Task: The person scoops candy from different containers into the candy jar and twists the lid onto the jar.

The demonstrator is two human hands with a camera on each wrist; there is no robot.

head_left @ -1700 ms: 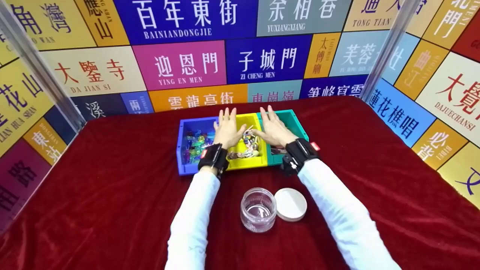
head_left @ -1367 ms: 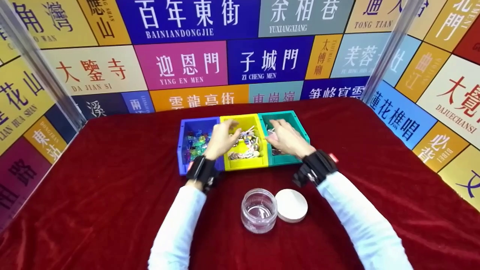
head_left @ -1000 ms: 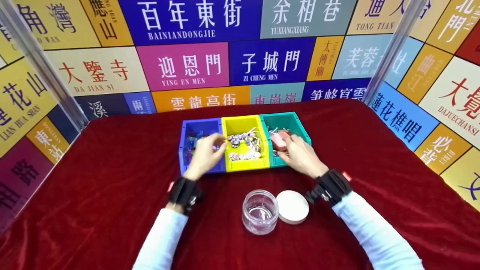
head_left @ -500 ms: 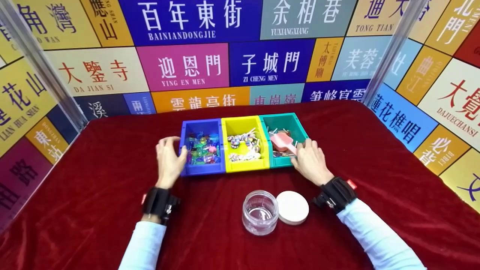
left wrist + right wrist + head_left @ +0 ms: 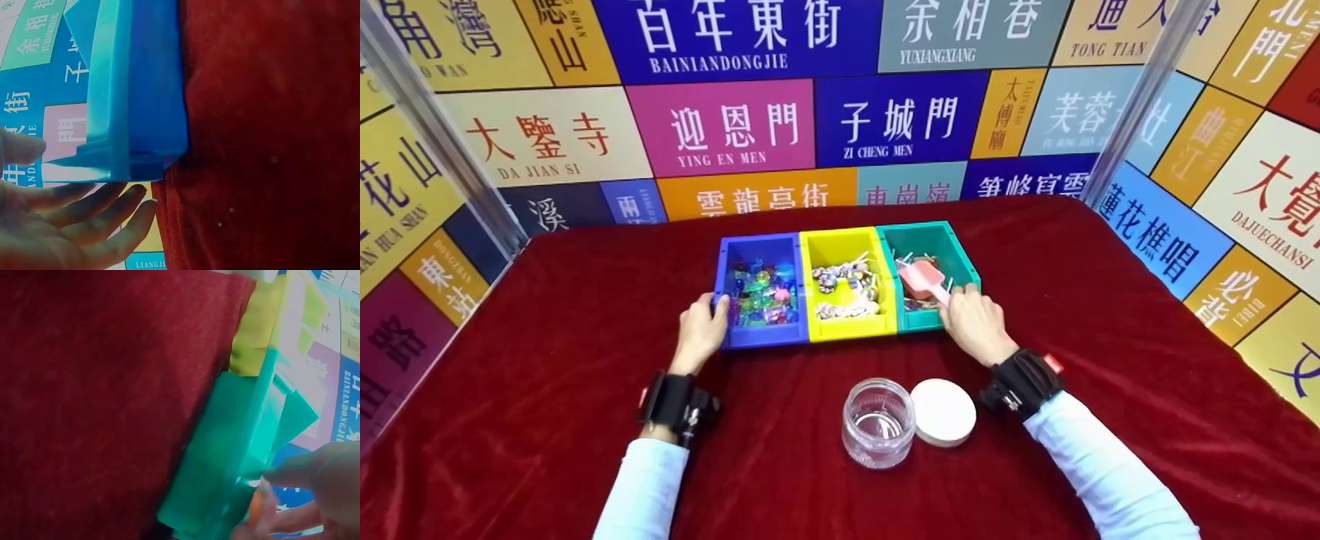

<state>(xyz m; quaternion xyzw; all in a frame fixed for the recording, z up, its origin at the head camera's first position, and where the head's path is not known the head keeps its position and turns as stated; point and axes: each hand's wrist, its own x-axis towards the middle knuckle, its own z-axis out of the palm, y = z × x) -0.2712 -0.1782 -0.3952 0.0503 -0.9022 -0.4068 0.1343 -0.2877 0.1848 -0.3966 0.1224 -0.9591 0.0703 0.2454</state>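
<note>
Three joined bins stand together: a blue bin (image 5: 765, 334) of coloured translucent pieces, a yellow bin (image 5: 851, 328) of small wrapped pieces with white sticks, and a green bin (image 5: 924, 322). A pink scoop (image 5: 921, 277) lies in the green bin, its handle slanting over the front right corner into the fingers of my right hand (image 5: 979, 326). In the right wrist view, thumb and fingers close around something orange-pink beside the green rim. My left hand (image 5: 701, 330) rests against the blue bin's left end, with fairly straight fingers (image 5: 132, 225) outside the wall.
A clear jar (image 5: 877, 427) without its lid stands in front of the bins. Its white lid (image 5: 943, 412) lies right beside it. Dark red cloth (image 5: 547, 360) covers the table, and panels printed with characters (image 5: 720, 127) rise behind it.
Both hands have moved from flat over the bins outward to the two ends. My right hand has taken the scoop's handle, and the scoop now shows plainly. Jar and lid stay put.
</note>
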